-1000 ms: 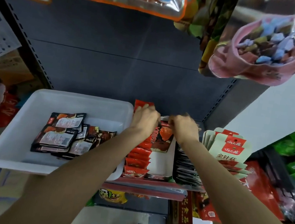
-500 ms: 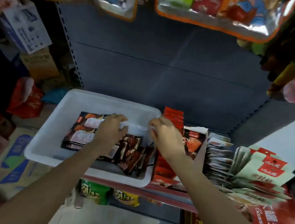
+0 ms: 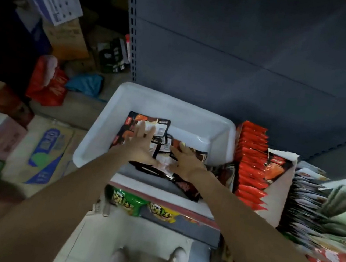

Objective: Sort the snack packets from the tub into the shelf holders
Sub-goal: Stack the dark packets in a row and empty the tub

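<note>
a dull grey metal shelf (image 3: pixel 245 52) is seen behind a white rectangular plastic tub (image 3: pixel 111 122) with rounded corners. glossy dark flat snack packets (image 3: pixel 161 129) are piled inside it. the left hand (image 3: pixel 141 146) is laid on them with spread fingers; the right hand (image 3: pixel 185 161) is curled over one packet.

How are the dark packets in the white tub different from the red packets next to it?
The dark packets lie flat in a loose, overlapping pile in the tub; the red packets stand on edge in a tight row. Both hands are on the dark ones; none touch the red. Both are small sealed snack packets.
</note>
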Demonstrator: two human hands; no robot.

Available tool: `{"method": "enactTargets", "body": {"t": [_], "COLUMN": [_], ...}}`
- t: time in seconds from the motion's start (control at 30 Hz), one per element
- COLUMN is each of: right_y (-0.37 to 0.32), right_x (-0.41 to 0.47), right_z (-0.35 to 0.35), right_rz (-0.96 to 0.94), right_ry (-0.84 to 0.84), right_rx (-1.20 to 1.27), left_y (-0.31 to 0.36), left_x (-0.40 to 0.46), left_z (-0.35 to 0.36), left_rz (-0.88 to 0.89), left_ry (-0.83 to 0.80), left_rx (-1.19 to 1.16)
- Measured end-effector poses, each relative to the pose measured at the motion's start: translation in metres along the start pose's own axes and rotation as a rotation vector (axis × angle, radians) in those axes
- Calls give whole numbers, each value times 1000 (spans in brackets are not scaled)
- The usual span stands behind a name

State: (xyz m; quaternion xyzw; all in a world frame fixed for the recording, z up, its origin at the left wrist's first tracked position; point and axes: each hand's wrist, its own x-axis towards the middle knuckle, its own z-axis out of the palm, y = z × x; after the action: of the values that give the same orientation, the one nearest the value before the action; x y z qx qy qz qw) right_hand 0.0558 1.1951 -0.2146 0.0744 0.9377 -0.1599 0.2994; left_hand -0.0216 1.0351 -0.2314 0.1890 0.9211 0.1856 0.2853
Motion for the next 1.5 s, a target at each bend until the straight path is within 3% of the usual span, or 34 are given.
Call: {"method": "enactTargets", "body": {"t": [0.07,0.23,0.33,0.4,0.53,0.6,0.67,0.73,0.8,0.87,1.0,1.1,1.23,1.33,1.43,1.5], "right_y": [-2,-9,-11,-14,-15,-17,-22,-27,-29,-26,2,40,97,131,158,172], "right_x": [3,9,8,7,2,-4,-15,-26,-36,-49,-73,-88,-124,-152,-175,-185], "right_z": [1,-1,-1,0,1,1,-2,-8,-14,-23,-40,-51,-74,-92,-105,-111], "right_rz": [21,36,53,61,47,-11,-67,-77,-60,-51,12,65,48,41,85,124], "right_ry": [-12,8,26,18,66,199,353,367,260,220,424,705,1059,1206,1202,1187], "right_rx": [-28,-125,-99,-77,-6,142,358,611,944,1246,1402,1395,1291,1065,738,576], "left_y": [2,-6,-19,-21,-7,-3,-3,0,12,27,66,96,145,187,221,235], "left_x": [-7,-15,-15,-20,-34,-39,-40,-39,-44,-49,-52,-49,-42,-31,-32,-35], "left_z": [-7,-14,-10,-12,-21,-27,-33,-39,-44,-45,-37,-29,-8,10,22,28], "left_rz": [23,188,222,237,220,205,167,108,-4,-70,-16,74,197,318,433,544], "left_ry": [-86,-110,-118,-1,465,666,743,705,617,523,416,338,-19,64,219,209], "left_rx": [22,89,-16,-145,-251,-323,-532,-935,-1310,-1433,-1392,-1298,-1032,-690,-342,-158]}}
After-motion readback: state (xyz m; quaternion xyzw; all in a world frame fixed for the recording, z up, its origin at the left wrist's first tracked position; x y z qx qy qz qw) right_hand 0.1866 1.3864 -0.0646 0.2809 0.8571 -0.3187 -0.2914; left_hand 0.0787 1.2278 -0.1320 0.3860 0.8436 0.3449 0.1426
